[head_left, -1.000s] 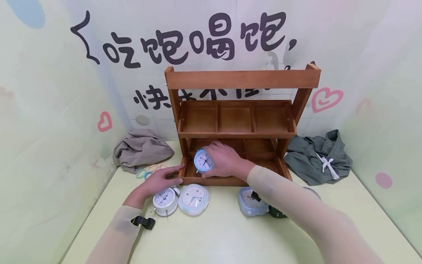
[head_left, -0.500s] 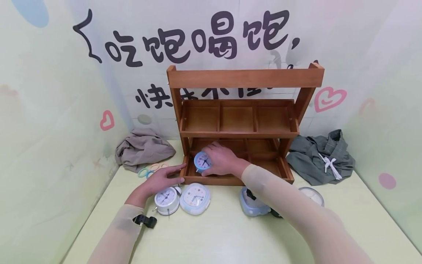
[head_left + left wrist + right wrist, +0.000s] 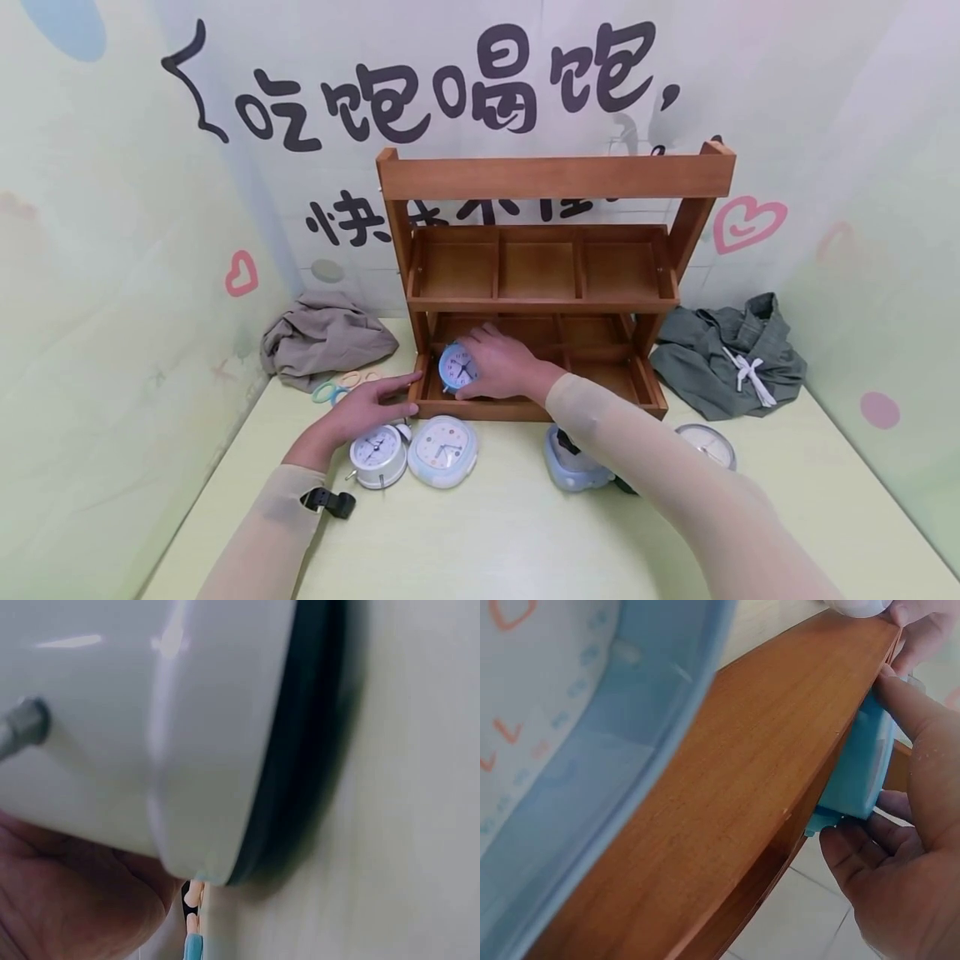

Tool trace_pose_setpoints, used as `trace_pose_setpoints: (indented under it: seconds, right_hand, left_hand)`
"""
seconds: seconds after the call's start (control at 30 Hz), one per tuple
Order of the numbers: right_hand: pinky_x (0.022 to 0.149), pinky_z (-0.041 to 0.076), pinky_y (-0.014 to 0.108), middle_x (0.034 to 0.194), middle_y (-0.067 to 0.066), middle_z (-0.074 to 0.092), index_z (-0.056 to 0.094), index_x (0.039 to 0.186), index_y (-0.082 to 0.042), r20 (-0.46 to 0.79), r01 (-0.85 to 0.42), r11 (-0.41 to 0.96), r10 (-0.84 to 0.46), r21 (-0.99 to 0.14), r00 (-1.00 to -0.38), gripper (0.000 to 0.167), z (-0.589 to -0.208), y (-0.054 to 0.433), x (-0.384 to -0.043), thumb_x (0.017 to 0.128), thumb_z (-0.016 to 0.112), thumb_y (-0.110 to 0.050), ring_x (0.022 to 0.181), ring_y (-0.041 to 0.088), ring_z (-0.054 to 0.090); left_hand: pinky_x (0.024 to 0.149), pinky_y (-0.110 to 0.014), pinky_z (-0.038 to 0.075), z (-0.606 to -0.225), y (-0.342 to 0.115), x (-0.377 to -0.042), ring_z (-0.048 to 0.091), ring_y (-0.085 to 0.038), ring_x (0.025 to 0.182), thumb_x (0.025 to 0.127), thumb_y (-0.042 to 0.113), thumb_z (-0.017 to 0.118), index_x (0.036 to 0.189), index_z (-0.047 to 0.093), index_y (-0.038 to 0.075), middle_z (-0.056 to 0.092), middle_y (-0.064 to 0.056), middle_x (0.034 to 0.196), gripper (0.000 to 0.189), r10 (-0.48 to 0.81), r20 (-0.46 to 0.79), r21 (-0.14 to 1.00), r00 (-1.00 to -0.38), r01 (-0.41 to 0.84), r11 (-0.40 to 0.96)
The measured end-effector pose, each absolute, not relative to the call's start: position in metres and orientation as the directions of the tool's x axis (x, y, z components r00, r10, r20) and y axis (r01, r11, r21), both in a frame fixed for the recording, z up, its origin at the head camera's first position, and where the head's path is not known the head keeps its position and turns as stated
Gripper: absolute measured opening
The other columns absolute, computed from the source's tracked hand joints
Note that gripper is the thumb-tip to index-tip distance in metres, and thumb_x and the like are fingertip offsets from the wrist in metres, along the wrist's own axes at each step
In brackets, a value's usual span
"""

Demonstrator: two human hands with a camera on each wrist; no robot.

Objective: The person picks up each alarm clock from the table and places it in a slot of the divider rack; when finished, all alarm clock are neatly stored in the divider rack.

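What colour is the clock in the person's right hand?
Light blue with a pale face; the head view shows the clock best.

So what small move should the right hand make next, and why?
Probably settle the blue clock gently onto the lower tier of the wooden rack: the right hand grips it inside the tier's left end, while the left hand touches the rack's left side, seemingly steadying it.

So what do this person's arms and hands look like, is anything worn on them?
Both arms are in long, pale beige sleeves: the left sleeve and right sleeve. A small black device sits at the left wrist; a dark piece shows at the right one, partly hidden. The left hand and right hand are bare, without gloves.
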State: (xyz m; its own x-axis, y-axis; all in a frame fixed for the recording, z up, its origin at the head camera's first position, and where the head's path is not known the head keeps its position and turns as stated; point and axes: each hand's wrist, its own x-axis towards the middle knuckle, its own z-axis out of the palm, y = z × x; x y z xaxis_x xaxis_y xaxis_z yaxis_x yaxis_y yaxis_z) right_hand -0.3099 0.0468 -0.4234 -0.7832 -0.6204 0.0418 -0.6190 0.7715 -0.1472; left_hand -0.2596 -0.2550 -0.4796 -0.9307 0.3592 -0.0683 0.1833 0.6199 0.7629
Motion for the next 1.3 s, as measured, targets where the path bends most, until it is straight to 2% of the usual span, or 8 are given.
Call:
trace_pose_setpoints:
  seconds: [0.23,0.47,0.6,0.8,1.1,1.3]
  right_hand:
    - [0.116,0.055,0.045,0.153,0.009,0.06,0.055,0.161,-0.013,0.006,-0.63,0.761,-0.637,-0.155,-0.771,0.087,-0.424,0.049,-0.31,0.093,0.086,-0.059,0.137,0.029,0.053]
    - [0.12,0.051,0.048,0.159,0.009,0.058,0.055,0.163,-0.014,-0.005,-0.599,0.76,-0.62,-0.253,-0.784,0.082,-0.414,0.058,-0.305,0.098,0.084,-0.055,0.142,0.029,0.053]
    - [0.124,0.047,0.055,0.163,0.009,0.055,0.054,0.165,-0.017,-0.01,-0.557,0.763,-0.592,-0.328,-0.806,0.081,-0.402,0.071,-0.297,0.098,0.084,-0.052,0.149,0.032,0.05]
    - [0.123,0.048,0.057,0.167,0.009,0.052,0.054,0.166,-0.018,-0.025,-0.492,0.791,-0.536,-0.363,-0.844,0.082,-0.392,0.099,-0.281,0.098,0.085,-0.052,0.152,0.033,0.049]
    - [0.121,0.049,0.057,0.167,0.01,0.051,0.053,0.167,-0.018,-0.001,-0.507,0.776,-0.547,-0.375,-0.837,0.082,-0.389,0.15,-0.248,0.101,0.081,-0.056,0.15,0.033,0.052]
    - [0.114,0.055,0.056,0.162,0.008,0.056,0.056,0.164,-0.017,0.013,-0.494,0.778,-0.531,-0.388,-0.847,0.078,-0.396,0.176,-0.223,0.1,0.083,-0.053,0.142,0.031,0.059]
  left_hand:
    - [0.128,-0.063,0.037,-0.478,-0.253,-0.26,0.046,-0.037,0.157,0.102,0.055,0.08,0.165,0.057,0.035,0.053,-0.007,0.169,0.07,0.354,-0.082,0.765,-0.932,0.169,0.621]
    - [0.128,-0.061,0.039,-0.481,-0.252,-0.263,0.048,-0.037,0.157,0.102,0.055,0.079,0.166,0.056,0.033,0.052,-0.008,0.17,0.071,0.367,-0.08,0.761,-0.927,0.181,0.623]
    - [0.128,-0.062,0.038,-0.48,-0.252,-0.261,0.047,-0.037,0.157,0.102,0.054,0.079,0.166,0.055,0.034,0.052,-0.007,0.17,0.071,0.358,-0.087,0.757,-0.93,0.172,0.63]
    - [0.128,-0.062,0.038,-0.48,-0.253,-0.26,0.047,-0.037,0.158,0.102,0.054,0.079,0.165,0.056,0.035,0.052,-0.008,0.17,0.07,0.351,-0.09,0.757,-0.932,0.165,0.632]
    - [0.128,-0.062,0.037,-0.482,-0.253,-0.26,0.047,-0.037,0.158,0.102,0.054,0.079,0.165,0.056,0.036,0.052,-0.007,0.17,0.07,0.352,-0.081,0.753,-0.933,0.174,0.634]
    - [0.128,-0.063,0.036,-0.481,-0.255,-0.259,0.046,-0.038,0.158,0.102,0.055,0.079,0.166,0.056,0.035,0.051,-0.007,0.171,0.07,0.352,-0.082,0.753,-0.932,0.174,0.635]
